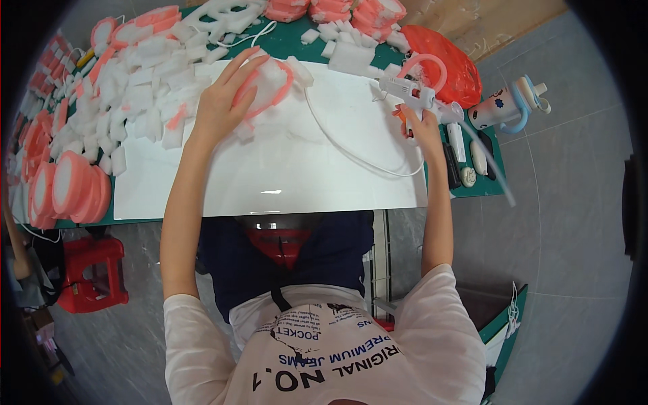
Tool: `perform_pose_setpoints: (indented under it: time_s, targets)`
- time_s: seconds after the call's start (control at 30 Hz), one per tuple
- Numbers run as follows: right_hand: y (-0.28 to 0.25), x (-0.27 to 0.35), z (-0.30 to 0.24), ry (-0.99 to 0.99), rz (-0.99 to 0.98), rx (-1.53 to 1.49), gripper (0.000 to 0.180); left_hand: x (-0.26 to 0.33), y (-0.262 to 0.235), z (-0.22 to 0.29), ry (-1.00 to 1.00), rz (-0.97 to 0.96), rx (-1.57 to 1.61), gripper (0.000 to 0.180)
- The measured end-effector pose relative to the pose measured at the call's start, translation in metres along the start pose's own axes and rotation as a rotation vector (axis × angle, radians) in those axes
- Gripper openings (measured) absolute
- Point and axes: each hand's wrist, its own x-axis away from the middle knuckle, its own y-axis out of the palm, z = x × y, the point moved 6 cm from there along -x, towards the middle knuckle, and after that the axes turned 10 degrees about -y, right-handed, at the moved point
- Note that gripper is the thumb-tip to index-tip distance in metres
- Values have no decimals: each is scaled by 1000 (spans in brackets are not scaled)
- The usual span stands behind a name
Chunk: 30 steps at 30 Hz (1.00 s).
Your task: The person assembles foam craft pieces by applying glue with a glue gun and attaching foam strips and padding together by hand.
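My left hand (229, 101) grips the left side of a white foam piece with a pink foam rim (271, 84), which lies on the white board (270, 162). Its fingers curl over the piece's top and edge. In my right hand (424, 131) is a white hot glue gun (412, 91), held by its handle near the board's right edge, nozzle pointing left. A long translucent glue stick (496, 169) sticks out behind it toward the lower right. The white cord (331, 138) curves across the board between my hands.
Loose white foam blocks (152, 77) heap at the left. Pink-and-white foam rounds (77, 185) stack at the left front, more along the back. A red plastic bag (449, 64), a tumbler (496, 108) and small items (467, 177) sit right. A red stool (94, 273) stands on the floor.
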Motion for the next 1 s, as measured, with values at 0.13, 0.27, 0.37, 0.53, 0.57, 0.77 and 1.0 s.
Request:
perform_pose_setpoints:
  time_s: [0.13,0.27,0.37,0.53,0.57,0.77,1.0]
  targets:
    - [5,-6,-15,51,-116,2,31,1,-2,-3,39,90,-32,45]
    - [11,-11,-24,47,-174,64,32,1,0,-4,55,82,-24,44]
    - [11,-16,-19,94,-171,56,32,1,1,-2,70,85,-31,44]
    - [14,-23,-28,134,-193,81,32,1,1,-4,73,83,-35,43]
    - [15,-23,-33,146,-200,88,32,1,1,-4,77,82,-34,43]
    - [15,-25,-27,131,-153,39,30,1,1,-4,92,101,-52,44]
    - [15,-38,-21,138,-248,115,29,2,1,-6,83,98,-55,44]
